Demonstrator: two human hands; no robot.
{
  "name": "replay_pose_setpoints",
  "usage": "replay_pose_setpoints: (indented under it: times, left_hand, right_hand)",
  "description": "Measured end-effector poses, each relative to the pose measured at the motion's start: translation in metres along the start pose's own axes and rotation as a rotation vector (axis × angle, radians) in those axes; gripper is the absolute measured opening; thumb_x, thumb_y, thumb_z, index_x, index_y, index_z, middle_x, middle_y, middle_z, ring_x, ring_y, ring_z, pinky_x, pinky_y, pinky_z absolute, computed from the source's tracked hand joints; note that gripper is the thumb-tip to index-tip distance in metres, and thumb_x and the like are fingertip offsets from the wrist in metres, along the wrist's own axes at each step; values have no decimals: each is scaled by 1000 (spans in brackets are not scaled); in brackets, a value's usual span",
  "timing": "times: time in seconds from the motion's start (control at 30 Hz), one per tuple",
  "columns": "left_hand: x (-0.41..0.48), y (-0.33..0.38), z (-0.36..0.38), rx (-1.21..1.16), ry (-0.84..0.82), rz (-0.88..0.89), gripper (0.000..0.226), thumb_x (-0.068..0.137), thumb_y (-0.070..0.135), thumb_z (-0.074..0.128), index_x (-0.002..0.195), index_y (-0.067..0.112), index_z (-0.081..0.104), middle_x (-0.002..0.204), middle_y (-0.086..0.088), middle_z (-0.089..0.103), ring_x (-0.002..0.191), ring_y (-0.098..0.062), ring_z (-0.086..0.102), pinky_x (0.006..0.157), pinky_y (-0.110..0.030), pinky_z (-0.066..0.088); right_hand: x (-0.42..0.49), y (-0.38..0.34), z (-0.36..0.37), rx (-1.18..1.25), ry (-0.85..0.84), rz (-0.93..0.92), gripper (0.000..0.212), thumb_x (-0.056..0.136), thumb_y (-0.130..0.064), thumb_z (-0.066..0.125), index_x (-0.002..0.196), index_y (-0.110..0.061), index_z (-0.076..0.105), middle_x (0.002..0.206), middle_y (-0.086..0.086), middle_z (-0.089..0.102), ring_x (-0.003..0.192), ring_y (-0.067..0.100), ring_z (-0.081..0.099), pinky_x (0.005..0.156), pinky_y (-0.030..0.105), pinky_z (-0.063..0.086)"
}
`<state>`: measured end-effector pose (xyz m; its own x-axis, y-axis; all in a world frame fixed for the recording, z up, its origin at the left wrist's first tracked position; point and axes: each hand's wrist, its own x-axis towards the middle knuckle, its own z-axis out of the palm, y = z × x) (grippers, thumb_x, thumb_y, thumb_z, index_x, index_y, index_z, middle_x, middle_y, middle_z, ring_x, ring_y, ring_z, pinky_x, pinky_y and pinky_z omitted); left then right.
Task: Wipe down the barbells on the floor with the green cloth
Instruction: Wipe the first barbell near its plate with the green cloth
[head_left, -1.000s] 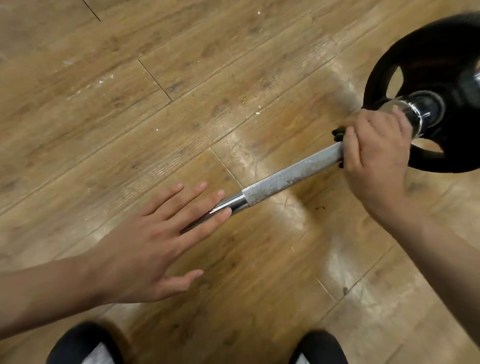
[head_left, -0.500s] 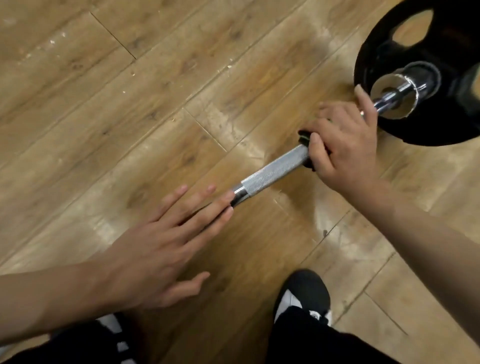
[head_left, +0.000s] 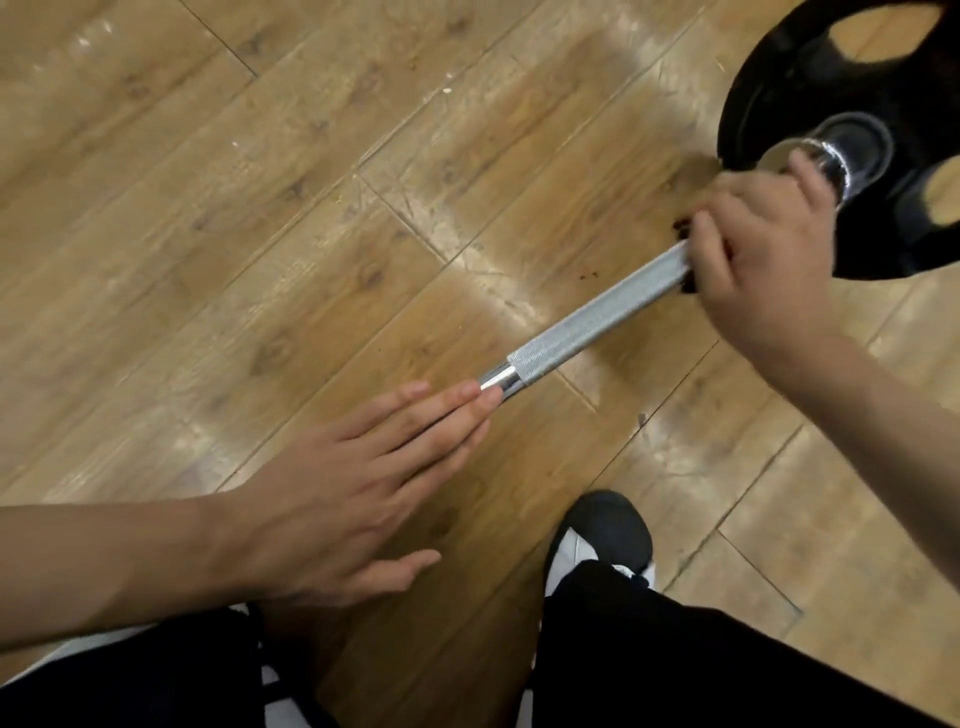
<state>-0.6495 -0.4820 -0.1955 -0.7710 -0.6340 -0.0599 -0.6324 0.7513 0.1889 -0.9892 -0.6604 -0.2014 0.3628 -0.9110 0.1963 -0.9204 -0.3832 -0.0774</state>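
From my remote seat I count one barbell (head_left: 597, 322) in the head view, lying on the wooden floor (head_left: 260, 208) and running diagonally from the middle of the frame up to the upper right. One black weight plate (head_left: 810, 78) sits on its far end in the upper right corner, with oval cut-outs through which the floor shows. Both hands are on the bar. The right hand (head_left: 763, 260), at the right of the frame just short of the plate, has its fingers and thumb curled tight round the shaft. A cloth (head_left: 681, 224) is bunched under that grip, and only two dark scraps peek out at either side of the hand, too dark and blurred for me to tell the colour. The left hand (head_left: 353, 488), in the lower middle, lies flat along the smooth chrome part of the bar, four fingers straight and pressed together, thumb out to the side, fingertips stopping just before the rough grip section. Between the two hands that one rough section is bare. At the bottom I see two legs in black trousers (head_left: 701, 665) and one black and white shoe (head_left: 608, 525) on the floor, just below the bar.
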Motion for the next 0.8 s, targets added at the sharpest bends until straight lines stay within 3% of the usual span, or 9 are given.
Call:
replay_pose_setpoints:
  times: [0.07, 0.13, 0.27, 0.37, 0.43, 0.5, 0.63, 0.73, 0.8]
  left_hand:
    - [2, 3, 1, -85, 9, 26, 89, 101, 55, 46, 161, -7, 23, 172, -24, 12, 161, -34, 11, 128, -48, 15]
    - [2, 7, 3, -117, 7, 34, 86, 102, 54, 44, 161, -7, 23, 171, -24, 13, 161, -34, 11, 127, -49, 17]
    - [2, 19, 7, -63, 17, 54, 88, 99, 56, 48, 159, -6, 30, 170, -26, 18, 160, -36, 13, 128, -49, 15]
    - [3, 24, 7, -33, 4, 87, 90, 94, 56, 56, 159, -4, 33, 169, -27, 18, 160, -38, 13, 127, -51, 14]
    - [3, 28, 8, -5, 7, 94, 91, 92, 55, 59, 159, -3, 34, 170, -27, 17, 160, -38, 14, 127, -52, 15]
    - [2, 32, 8, 12, 15, 92, 92, 91, 54, 61, 159, -3, 34, 170, -26, 17, 160, -38, 14, 127, -53, 15]
    - [4, 33, 10, 17, 34, 79, 94, 92, 54, 63, 158, -4, 31, 170, -25, 19, 160, -36, 15, 127, -52, 15]
    - [4, 32, 11, 22, 33, 80, 93, 93, 54, 63, 158, -4, 32, 170, -26, 18, 160, -37, 14, 126, -53, 17]
    - [4, 30, 11, 28, 34, 86, 93, 93, 54, 63, 158, -5, 32, 170, -26, 18, 160, -37, 14, 126, -53, 17]
  right_hand:
    - [2, -10, -3, 25, -10, 170, 39, 108, -23, 41, 92, -2, 70, 93, 11, 64, 99, 30, 58, 121, 55, 27]
    - [-13, -54, -1, 65, 25, 168, 36, 106, -18, 44, 85, -3, 69, 81, 5, 52, 88, 27, 54, 124, 53, 26]
    - [-74, -136, 5, 253, -40, -224, 32, 105, -19, 47, 93, -5, 72, 93, 11, 66, 94, 32, 64, 126, 48, 24]
    - [-67, -97, 4, 182, -59, -439, 33, 107, -24, 47, 99, -9, 76, 101, 10, 71, 108, 33, 69, 125, 52, 25]
    - [-52, -46, 3, 83, 6, -325, 36, 107, -24, 45, 97, -11, 76, 100, 8, 72, 112, 30, 67, 122, 61, 25]
    - [-39, -3, -7, 26, -8, -102, 41, 108, -25, 41, 95, -7, 75, 101, 9, 70, 111, 29, 63, 121, 61, 25]
    - [-38, -31, -8, 102, 10, 151, 41, 106, -20, 40, 89, -3, 73, 91, 10, 65, 98, 29, 61, 126, 54, 20]
    - [-70, -102, 8, 182, 57, -130, 35, 103, -18, 46, 81, -7, 72, 85, 8, 66, 86, 29, 63, 125, 49, 24]
    - [-76, -106, 11, 178, 41, -365, 35, 105, -21, 47, 86, -10, 74, 92, 8, 70, 92, 28, 68, 125, 48, 25]
